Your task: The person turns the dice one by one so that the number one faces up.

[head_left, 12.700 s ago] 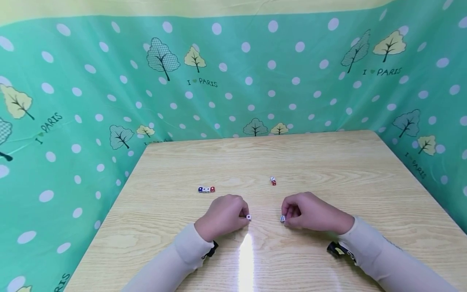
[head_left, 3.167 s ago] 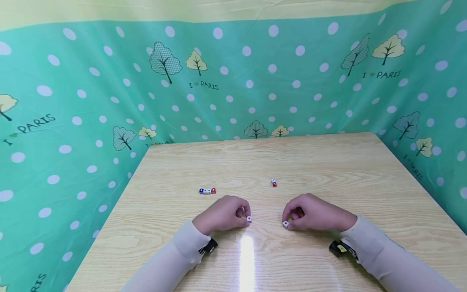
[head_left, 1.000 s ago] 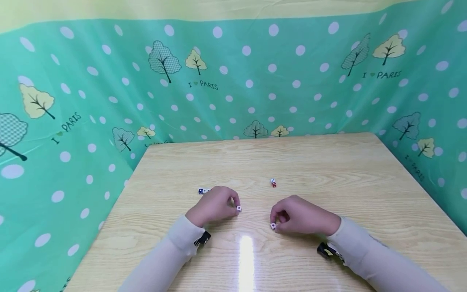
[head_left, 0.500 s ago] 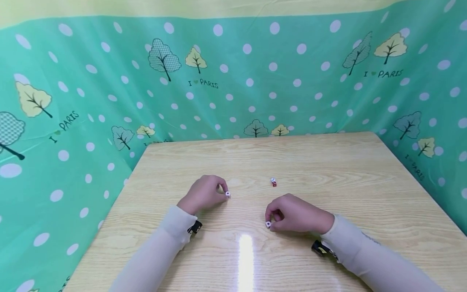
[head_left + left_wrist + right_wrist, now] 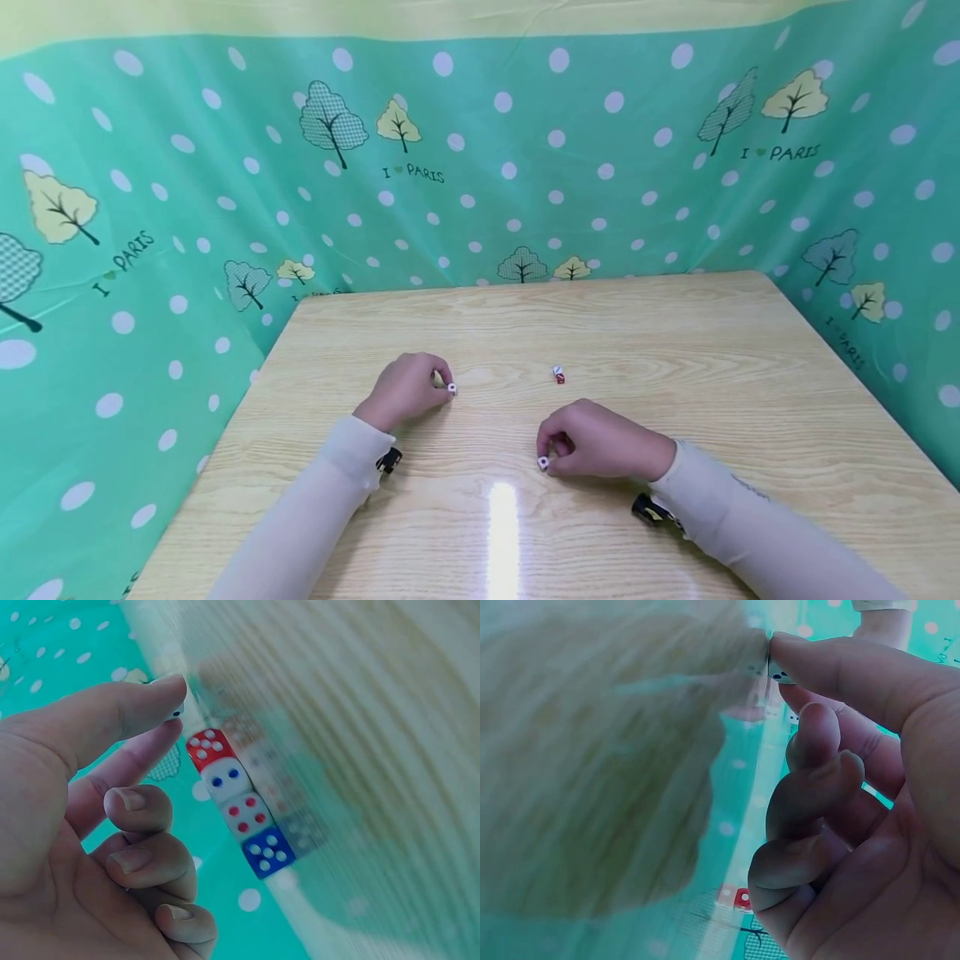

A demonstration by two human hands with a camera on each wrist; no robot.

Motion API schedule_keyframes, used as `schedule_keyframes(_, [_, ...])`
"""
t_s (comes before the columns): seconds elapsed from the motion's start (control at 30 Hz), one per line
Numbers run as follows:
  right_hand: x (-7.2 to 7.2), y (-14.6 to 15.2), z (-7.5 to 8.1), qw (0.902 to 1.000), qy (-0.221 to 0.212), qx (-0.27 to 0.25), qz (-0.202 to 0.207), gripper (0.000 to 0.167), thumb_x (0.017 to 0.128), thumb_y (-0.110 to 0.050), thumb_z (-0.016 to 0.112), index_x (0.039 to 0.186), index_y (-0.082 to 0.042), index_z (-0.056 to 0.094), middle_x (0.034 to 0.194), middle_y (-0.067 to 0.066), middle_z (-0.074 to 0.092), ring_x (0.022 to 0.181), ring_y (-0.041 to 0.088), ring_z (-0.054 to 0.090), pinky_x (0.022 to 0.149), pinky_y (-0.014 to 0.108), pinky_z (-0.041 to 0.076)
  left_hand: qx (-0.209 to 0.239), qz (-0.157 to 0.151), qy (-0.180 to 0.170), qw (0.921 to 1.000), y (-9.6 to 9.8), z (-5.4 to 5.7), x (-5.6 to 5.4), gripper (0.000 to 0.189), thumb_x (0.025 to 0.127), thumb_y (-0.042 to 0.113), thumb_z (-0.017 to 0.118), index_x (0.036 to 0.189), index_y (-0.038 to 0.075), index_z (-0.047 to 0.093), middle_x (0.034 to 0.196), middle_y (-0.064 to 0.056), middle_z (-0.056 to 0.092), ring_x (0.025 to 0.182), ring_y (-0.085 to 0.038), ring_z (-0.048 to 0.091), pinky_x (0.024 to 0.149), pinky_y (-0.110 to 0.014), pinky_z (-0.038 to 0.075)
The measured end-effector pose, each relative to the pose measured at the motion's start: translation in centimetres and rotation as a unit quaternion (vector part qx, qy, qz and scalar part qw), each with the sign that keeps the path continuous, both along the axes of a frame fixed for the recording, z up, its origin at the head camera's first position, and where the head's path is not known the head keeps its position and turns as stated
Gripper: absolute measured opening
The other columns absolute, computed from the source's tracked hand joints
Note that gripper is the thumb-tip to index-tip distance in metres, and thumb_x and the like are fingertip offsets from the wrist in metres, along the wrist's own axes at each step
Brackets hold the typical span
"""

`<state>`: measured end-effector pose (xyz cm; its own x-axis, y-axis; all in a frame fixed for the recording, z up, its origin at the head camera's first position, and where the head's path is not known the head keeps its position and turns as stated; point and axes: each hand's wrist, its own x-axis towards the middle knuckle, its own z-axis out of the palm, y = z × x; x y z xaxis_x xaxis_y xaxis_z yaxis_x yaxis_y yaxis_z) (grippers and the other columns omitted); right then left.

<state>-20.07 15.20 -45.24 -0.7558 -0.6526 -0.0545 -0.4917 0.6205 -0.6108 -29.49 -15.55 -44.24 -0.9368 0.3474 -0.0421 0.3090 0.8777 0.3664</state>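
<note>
My left hand [image 5: 408, 385] pinches a white die [image 5: 452, 389] between thumb and index finger, low over the table at its left-centre. In the left wrist view, a row of dice stands just beyond those fingertips: a red die [image 5: 210, 748], a white die with blue pips [image 5: 226, 778], a white die with red pips [image 5: 246, 815] and a blue die [image 5: 268, 853]. The left hand hides this row in the head view. Nearer the front, my right hand [image 5: 603, 440] pinches another white die [image 5: 543, 462], its single pip facing up.
Farther back, a white die [image 5: 557, 371] and a red die [image 5: 560, 379] sit together on the wooden table [image 5: 675, 333]. A green dotted curtain [image 5: 480, 167] rises along the back and sides. A bright light reflection lies on the tabletop in front.
My left hand has carried its die leftward and away from me to the row, which it now covers. The right hand shifted left with its die, which earlier showed six pips and was turned.
</note>
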Motion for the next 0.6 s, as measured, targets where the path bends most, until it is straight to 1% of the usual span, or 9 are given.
schedule_keyframes(0.13, [-0.1,-0.3,-0.1,1.0,0.005,0.001,0.003,0.013,0.084,-0.014,0.079,0.086,-0.026,0.074,0.064,-0.013,0.054,0.058,-0.002,0.046,0.06,0.02,0.044,-0.001,0.013,-0.001,0.9999,-0.4,0.0,-0.4,0.011,0.085,0.029,0.085,0.087,0.024,0.075,0.079,0.002,0.062,0.072,-0.018,0.054,0.064,-0.034,0.041])
schedule_keyframes(0.27, [-0.2,-0.6,-0.1,0.9999,0.007,0.0,0.009,0.013,0.084,-0.015,0.08,0.086,-0.027,0.073,0.065,-0.013,0.054,0.059,-0.002,0.046,0.061,0.02,0.045,0.0,0.024,-0.002,0.9997,-0.8,-0.2,-0.8,0.012,0.085,0.03,0.085,0.086,0.025,0.074,0.079,0.002,0.063,0.07,-0.019,0.054,0.063,-0.034,0.041])
schedule_keyframes(0.6, [0.0,-1.1,0.1,0.9999,0.003,0.002,0.011,0.013,0.084,-0.017,0.08,0.086,-0.027,0.073,0.065,-0.013,0.054,0.059,-0.002,0.046,0.062,0.02,0.045,-0.005,0.02,-0.011,0.9997,-1.2,-0.2,-0.6,0.013,0.085,0.032,0.084,0.085,0.025,0.074,0.077,0.002,0.063,0.07,-0.018,0.054,0.063,-0.033,0.041])
